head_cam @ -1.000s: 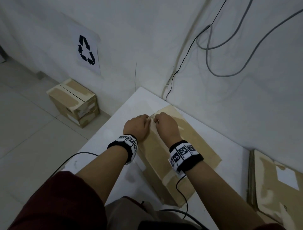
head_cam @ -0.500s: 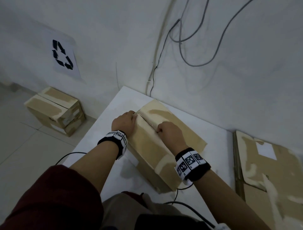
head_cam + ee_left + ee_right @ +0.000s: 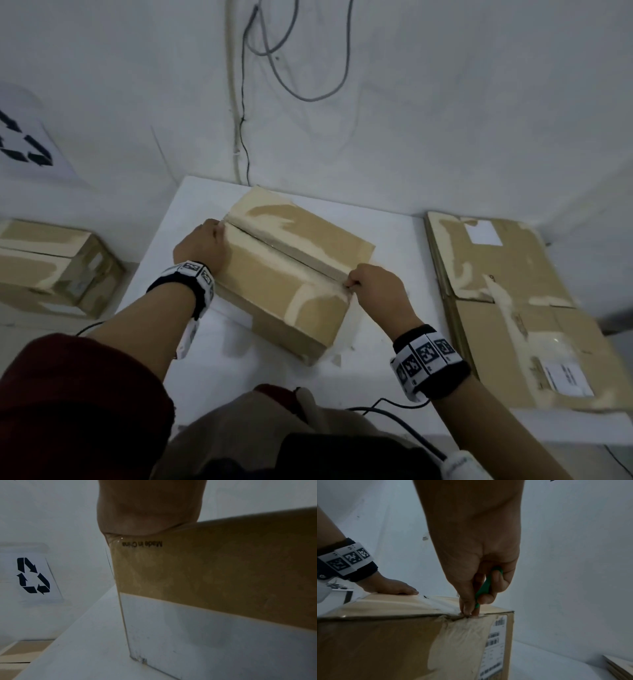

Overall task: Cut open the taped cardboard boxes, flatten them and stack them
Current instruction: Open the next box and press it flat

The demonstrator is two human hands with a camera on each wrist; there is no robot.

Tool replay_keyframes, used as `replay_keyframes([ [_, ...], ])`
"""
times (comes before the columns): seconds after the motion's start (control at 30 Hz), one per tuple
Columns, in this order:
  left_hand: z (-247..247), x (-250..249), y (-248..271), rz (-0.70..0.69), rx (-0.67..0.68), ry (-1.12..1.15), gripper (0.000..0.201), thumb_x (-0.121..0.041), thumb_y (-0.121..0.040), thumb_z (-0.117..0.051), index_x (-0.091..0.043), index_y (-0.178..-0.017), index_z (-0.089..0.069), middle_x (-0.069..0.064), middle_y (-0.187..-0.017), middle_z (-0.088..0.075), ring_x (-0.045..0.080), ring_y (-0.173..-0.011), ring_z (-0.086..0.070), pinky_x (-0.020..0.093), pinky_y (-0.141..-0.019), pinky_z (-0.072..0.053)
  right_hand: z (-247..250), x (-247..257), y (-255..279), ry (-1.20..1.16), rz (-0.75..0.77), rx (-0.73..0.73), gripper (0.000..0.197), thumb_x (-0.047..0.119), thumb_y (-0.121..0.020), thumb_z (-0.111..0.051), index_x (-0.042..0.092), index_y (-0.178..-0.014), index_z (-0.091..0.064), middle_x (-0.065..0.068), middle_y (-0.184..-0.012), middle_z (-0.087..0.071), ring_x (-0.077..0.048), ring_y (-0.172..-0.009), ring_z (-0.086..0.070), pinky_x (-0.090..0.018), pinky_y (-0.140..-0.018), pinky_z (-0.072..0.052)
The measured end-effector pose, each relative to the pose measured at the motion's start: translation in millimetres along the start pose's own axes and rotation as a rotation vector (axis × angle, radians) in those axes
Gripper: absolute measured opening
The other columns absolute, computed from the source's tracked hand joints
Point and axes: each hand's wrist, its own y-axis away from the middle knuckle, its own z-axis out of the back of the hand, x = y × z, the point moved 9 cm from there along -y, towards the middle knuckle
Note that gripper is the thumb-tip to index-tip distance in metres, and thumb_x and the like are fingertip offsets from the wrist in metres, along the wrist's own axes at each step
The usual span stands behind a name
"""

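A taped box (image 3: 284,284) is steadied on the white surface (image 3: 387,240) (set against the wall (image 3: 445,120)) by the flat left hand (image 3: 200,246); a green cutter (image 3: 485,586) is gripped by the right hand (image 3: 378,291) at its seam.

1. My left hand (image 3: 200,247) lies palm down with fingers flat and together, pressing on the far left end of the brown taped cardboard box (image 3: 274,284).
2. My right hand (image 3: 376,291) is curled round a small green plastic cutter (image 3: 485,586), its fingertips (image 3: 467,610) down at the box's near edge on the seam.
3. Both forearms reach forward, each wrist wearing a black band with white coded markers (image 3: 426,363).
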Motion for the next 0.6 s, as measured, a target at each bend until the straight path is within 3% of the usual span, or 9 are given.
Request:
replay_keyframes([
  [0.13,3.4,-3.4,4.0,0.021,-0.015,0.0,0.042,-0.034,-0.103,-0.024,-0.011,-0.125,-0.051,0.018,-0.12,-0.059,0.037,-0.105,-0.056,0.043,-0.084,-0.039,5.3,-17.2,19.9,-0.086,-0.048,-0.067,0.02,0.015,-0.098,-0.054,0.015,-0.102,-0.073,0.003,-0.096,-0.064,-0.017,-0.092,-0.06,-0.024,-0.067,-0.035],
  [0.23,22.7,-41.8,20.0,-0.186,-0.246,-0.109,0.038,-0.014,-0.091,-0.042,-0.006,-0.126,-0.053,0.026,-0.123,-0.052,0.043,-0.109,-0.05,0.051,-0.091,-0.036,4.1,-20.8,22.8,-0.156,-0.07,-0.109,0.018,0.016,-0.097,-0.057,0.016,-0.101,-0.075,0.003,-0.102,-0.067,-0.016,-0.095,-0.062,-0.022,-0.069,-0.037],
  [0.27,19.6,-64.5,28.8,-0.308,-0.24,-0.12,0.039,-0.015,-0.087,-0.045,-0.007,-0.124,-0.055,0.024,-0.123,-0.052,0.041,-0.109,-0.049,0.05,-0.091,-0.036,3.3,-22.6,22.1,-0.186,-0.08,-0.118,0.017,0.016,-0.096,-0.058,0.017,-0.099,-0.075,0.004,-0.101,-0.068,-0.015,-0.095,-0.062,-0.021,-0.07,-0.038],
  [0.33,-4.4,-114.7,56.0,-0.587,-0.031,-0.051,0.038,-0.03,-0.088,-0.046,-0.013,-0.119,-0.059,0.014,-0.123,-0.053,0.035,-0.11,-0.05,0.046,-0.093,-0.036,1.7,-26.5,21.9,-0.237,-0.104,-0.128,0.015,0.017,-0.095,-0.061,0.019,-0.095,-0.075,0.006,-0.098,-0.068,-0.013,-0.093,-0.063,-0.019,-0.067,-0.036],
  [0.43,-45.2,-175.6,107.8,-0.905,0.227,-0.039,0.052,-0.051,-0.088,-0.027,-0.018,-0.111,-0.06,0.002,-0.112,-0.056,0.022,-0.1,-0.051,0.038,-0.088,-0.033,2.0,-31.3,23.1,-0.307,-0.126,-0.146,0.012,0.018,-0.093,-0.064,0.02,-0.092,-0.076,0.007,-0.099,-0.07,-0.011,-0.092,-0.063,-0.017,-0.067,-0.039],
  [0.6,-72.6,-195.3,132.7,-0.96,0.108,-0.071,0.041,-0.053,-0.087,-0.039,-0.016,-0.096,-0.054,0.0,-0.095,-0.052,0.021,-0.089,-0.046,0.034,-0.08,-0.029,-0.9,-35.7,23.3,-0.357,-0.153,-0.168,0.011,0.018,-0.091,-0.066,0.024,-0.088,-0.075,0.008,-0.098,-0.072,-0.011,-0.093,-0.064,-0.027,-0.079,-0.05],
])
